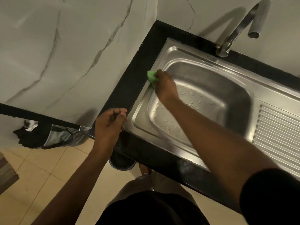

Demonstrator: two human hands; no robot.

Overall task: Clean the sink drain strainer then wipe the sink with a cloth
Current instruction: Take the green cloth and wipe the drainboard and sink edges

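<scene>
At left rim: right hand (165,86) pinches bunched green cloth (151,76) onto stainless steel sink (227,82).
Left hand (110,125): loosely curled, empty, on black counter (133,75).
Progress: wiping seemingly begun; basin droplets (191,94) remain.

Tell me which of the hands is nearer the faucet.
Right. The right hand, gripping the green cloth on the left rim of the sink, is nearer the faucet at the back; the left hand rests farther away at the front corner of the counter.
</scene>
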